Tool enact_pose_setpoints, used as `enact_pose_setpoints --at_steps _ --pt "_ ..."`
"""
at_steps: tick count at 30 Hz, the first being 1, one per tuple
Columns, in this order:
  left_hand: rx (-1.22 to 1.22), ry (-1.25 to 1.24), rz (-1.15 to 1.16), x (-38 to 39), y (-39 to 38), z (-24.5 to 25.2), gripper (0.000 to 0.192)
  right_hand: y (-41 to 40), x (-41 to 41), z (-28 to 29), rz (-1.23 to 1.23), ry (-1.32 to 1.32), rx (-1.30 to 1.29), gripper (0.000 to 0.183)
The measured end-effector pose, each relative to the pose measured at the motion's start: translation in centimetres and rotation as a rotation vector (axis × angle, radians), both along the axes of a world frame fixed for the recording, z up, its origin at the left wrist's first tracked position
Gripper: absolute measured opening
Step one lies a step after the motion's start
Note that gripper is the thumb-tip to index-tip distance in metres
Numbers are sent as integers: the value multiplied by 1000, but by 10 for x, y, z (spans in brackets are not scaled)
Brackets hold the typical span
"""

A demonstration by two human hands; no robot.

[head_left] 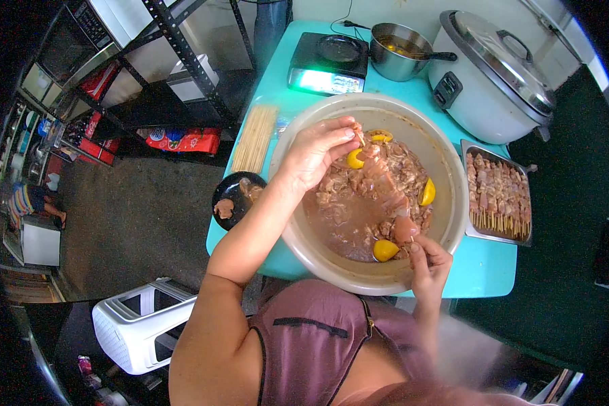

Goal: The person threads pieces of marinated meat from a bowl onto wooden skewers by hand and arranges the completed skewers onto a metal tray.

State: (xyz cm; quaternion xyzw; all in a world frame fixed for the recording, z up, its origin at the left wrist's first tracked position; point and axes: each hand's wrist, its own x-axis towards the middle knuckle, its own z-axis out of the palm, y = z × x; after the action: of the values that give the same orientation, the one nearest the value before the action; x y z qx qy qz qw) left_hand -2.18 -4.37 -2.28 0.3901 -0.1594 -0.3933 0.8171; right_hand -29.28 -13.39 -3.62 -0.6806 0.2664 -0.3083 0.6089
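Note:
Over a large beige basin [463,203] of marinating meat pieces [345,190], my left hand [317,152] pinches the upper end of a thin wooden skewer with meat at the fingertips. My right hand [429,264] grips the lower end, near the basin's front right rim. A long strip of raw meat [383,182] stretches between the hands, with a rounder piece just above my right fingers. Yellow citrus pieces [385,250] lie in the brown liquid and among the meat. Plain bamboo skewers [255,138] lie in a row left of the basin.
A metal tray [497,236] of skewered meat stands right of the basin. Behind are a lit digital scale [327,66], a saucepan [398,68] and a big rice cooker [482,91]. A black plate [238,188] holds meat at left. A white plastic stool [137,325] is on the floor; a person [30,200] is far left.

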Motion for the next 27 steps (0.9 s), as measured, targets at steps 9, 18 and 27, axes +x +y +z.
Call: enact_pose_setpoints --at_steps 9,18,27 --pt "74 -230 99 -4 -2 0 19 -2 -4 3 6 46 5 15" --pt "89 -512 168 -7 -5 3 17 -6 -6 -2 5 58 27 17" --pt "109 -563 121 -8 -4 5 18 -7 -4 -4 8 42 12 17"
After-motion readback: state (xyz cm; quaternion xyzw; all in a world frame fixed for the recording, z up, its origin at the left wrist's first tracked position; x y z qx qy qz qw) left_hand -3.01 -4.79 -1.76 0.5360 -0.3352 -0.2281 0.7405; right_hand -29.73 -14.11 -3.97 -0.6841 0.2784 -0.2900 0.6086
